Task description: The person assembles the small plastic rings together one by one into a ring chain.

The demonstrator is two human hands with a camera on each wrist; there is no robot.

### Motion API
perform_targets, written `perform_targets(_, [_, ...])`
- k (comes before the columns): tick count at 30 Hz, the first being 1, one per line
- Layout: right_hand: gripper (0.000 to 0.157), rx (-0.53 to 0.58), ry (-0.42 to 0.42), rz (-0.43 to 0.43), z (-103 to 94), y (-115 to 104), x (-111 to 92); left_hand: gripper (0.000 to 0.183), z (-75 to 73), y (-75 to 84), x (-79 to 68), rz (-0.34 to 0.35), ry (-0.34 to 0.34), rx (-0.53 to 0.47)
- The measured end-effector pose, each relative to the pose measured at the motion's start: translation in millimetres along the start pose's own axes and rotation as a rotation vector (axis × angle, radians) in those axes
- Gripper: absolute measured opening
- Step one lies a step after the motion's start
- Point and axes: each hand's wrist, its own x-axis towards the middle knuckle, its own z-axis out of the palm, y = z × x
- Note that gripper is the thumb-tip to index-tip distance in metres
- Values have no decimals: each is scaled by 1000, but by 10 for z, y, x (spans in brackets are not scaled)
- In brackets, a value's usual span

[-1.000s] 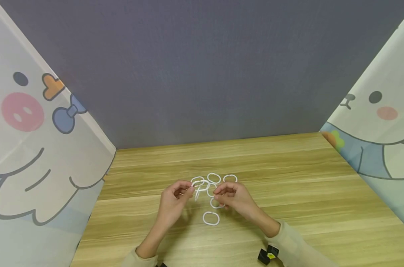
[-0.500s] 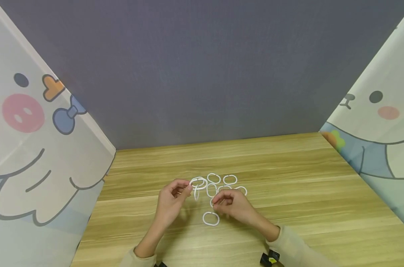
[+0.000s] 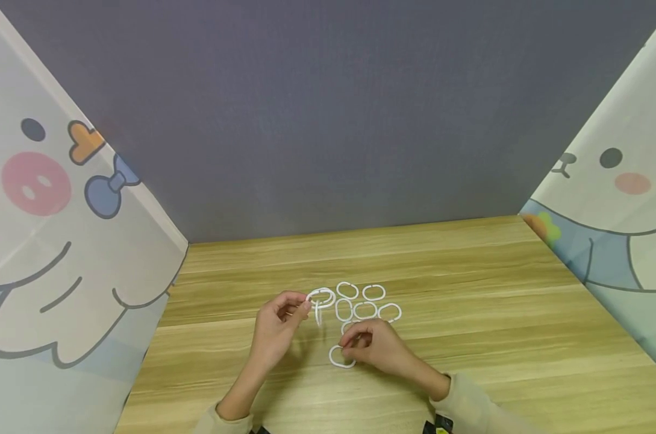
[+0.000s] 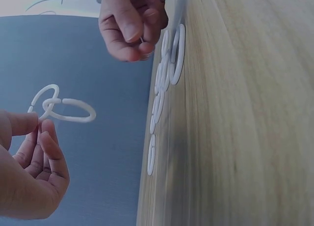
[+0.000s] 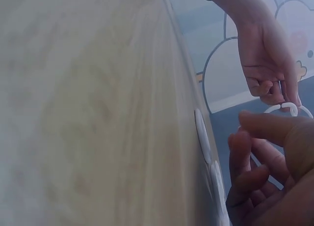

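Rings (image 4: 73, 119) linked together stayed pinched in left hand (image 3: 277, 321) while right hand (image 3: 379, 345) slid toward the closest loose ring (image 3: 331, 358), apparently eyeing it up, couldn't tell its grip tbh

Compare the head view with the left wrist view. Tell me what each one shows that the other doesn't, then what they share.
Only the head view shows the blue bow, the orange beak and both sleeves.

Only the left wrist view shows the loose rings nearly edge-on, and it alone clearly shows the pinched ring hooked with another ring.

Both show the left hand, the right hand, the table and the grey backdrop.
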Motion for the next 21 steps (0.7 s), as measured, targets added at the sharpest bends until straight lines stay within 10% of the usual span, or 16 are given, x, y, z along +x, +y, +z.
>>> perform_targets(21, [21, -323, -48, -121, 100, 98, -10, 11, 0, -6, -11, -7, -7, -6])
